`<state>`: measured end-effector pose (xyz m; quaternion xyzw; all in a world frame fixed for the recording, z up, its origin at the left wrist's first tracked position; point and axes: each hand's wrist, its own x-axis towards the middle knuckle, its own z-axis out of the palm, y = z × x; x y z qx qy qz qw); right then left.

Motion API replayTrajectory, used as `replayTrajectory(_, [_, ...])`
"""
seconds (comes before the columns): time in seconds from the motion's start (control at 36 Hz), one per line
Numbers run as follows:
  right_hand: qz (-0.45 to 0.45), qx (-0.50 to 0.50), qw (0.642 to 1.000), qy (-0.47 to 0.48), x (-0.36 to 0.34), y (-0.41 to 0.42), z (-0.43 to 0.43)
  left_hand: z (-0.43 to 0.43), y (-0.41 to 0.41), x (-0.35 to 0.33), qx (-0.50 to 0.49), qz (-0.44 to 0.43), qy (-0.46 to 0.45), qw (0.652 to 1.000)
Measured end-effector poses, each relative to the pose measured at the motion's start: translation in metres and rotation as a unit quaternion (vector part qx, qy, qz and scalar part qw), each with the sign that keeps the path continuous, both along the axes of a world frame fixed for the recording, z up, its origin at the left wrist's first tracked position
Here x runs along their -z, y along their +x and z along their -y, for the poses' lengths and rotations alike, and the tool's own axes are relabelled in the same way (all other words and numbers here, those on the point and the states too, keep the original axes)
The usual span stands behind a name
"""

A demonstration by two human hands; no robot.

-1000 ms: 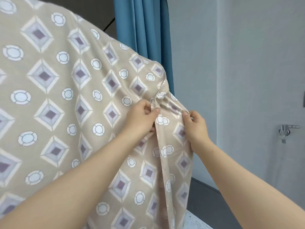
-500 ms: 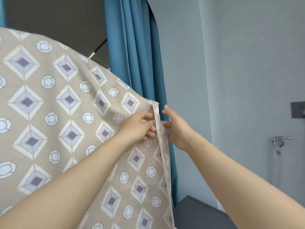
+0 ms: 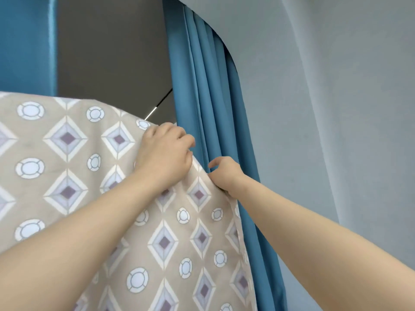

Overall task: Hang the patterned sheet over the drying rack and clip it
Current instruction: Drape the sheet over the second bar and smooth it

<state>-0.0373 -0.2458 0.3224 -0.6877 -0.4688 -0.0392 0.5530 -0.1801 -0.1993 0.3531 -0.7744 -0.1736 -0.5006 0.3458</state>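
We saw a pale grey-blue wall (image 3: 336, 108) filling the frame from about one o'clock down to four o'clock, smooth and evenly lit, with soft vertical shading across it. At twelve o'clock a blue curtain (image 3: 208, 97) hung in long pleats and ran down towards five o'clock, its right edge curving against the wall. At eleven o'clock lay a dark grey surface (image 3: 112, 52), flat and unlit. A second strip of blue curtain (image 3: 27, 41) stood at ten o'clock. Near the centre a thin dark line with a bright tip (image 3: 157, 106) slanted across the grey; we could not tell what it was.
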Motion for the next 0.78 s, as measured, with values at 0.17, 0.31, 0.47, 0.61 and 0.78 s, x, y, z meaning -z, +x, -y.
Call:
replayTrajectory(0.17, [-0.181,-0.032,0.966,0.179,-0.015,0.012,-0.003,-0.016,-0.014,-0.029,-0.206,-0.022,-0.064,0.976])
replayTrajectory(0.31, [-0.367,-0.221,0.894,0.133,-0.016,0.011,0.011,-0.012,-0.011,-0.029,-0.230,-0.021,-0.066,0.971])
replayTrajectory(0.47, [-0.294,-0.222,0.929,-0.028,-0.021,0.003,0.002,-0.014,-0.007,-0.029,-0.207,-0.002,-0.051,0.977])
replayTrajectory(0.61, [-0.394,-0.220,0.864,0.224,-0.030,0.022,-0.004,-0.021,-0.008,-0.027,-0.191,0.020,-0.027,0.981])
replayTrajectory(0.78, [-0.377,-0.322,0.862,0.109,-0.023,0.027,0.001,-0.026,-0.001,-0.026,-0.165,0.053,0.003,0.985])
